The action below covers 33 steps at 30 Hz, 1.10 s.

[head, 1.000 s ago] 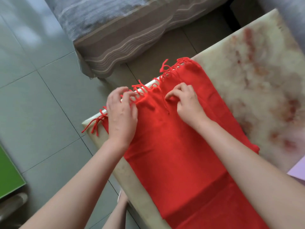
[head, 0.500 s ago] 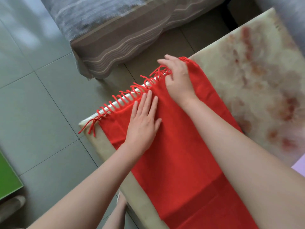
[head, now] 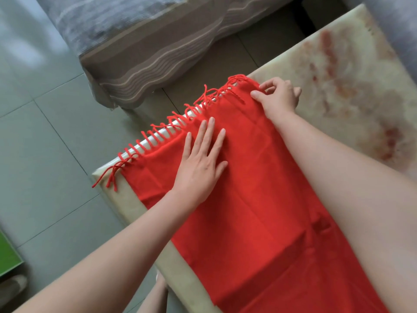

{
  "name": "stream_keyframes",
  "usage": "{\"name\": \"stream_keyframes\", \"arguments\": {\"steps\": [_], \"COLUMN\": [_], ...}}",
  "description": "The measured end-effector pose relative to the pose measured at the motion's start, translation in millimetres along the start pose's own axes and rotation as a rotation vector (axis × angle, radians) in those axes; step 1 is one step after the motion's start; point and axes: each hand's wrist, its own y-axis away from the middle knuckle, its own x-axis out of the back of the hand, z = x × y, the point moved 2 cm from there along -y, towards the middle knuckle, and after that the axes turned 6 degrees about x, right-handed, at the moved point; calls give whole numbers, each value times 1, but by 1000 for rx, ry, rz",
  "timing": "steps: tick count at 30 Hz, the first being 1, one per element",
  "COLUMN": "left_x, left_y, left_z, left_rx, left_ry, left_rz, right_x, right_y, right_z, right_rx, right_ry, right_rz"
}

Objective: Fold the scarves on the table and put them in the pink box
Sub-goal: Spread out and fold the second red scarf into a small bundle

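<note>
A red scarf point(head: 259, 211) with a fringed end lies spread along the marble-patterned table point(head: 352, 64); its fringe hangs over the table's far-left edge. My left hand point(head: 202, 163) lies flat on the scarf with straight, spread fingers, just behind the fringe. My right hand point(head: 278, 97) is at the scarf's far right corner, with curled fingers and thumb pinching the cloth's edge. The pink box is not in view.
A sofa with a grey and brown striped cover point(head: 146, 46) stands beyond the table across a strip of grey tiled floor point(head: 45, 143). A green object point(head: 8, 256) lies at the left edge. My bare knee point(head: 155, 294) shows below the table edge.
The right hand has slid from the middle of the fringed end out to the scarf's right corner. The left hand went from gripping the fringe to lying flat, and the end now lies spread.
</note>
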Motion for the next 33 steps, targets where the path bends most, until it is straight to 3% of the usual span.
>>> {"name": "stream_keyframes", "arguments": {"steps": [8, 17, 22, 25, 29, 33], "left_x": [-1, -4, -3, 0, -12, -44], "left_y": [-12, -18, -18, -9, 28, 72], "left_z": [-1, 1, 2, 17, 66, 122], "left_rx": [85, 123, 135, 192, -5, -180], "left_ry": [-71, -131, -142, -120, -27, -64], "left_rz": [11, -30, -49, -25, -8, -163], "right_x": [1, 5, 42, 55, 67, 77], "right_y": [-18, -7, 60, 125, 199, 238], "right_z": [-2, 8, 57, 103, 172, 223], "right_rx": [-1, 67, 239, 312, 143, 28], "right_ry": [71, 52, -5, 28, 57, 94], "right_rz": [106, 79, 172, 86, 84, 109]}}
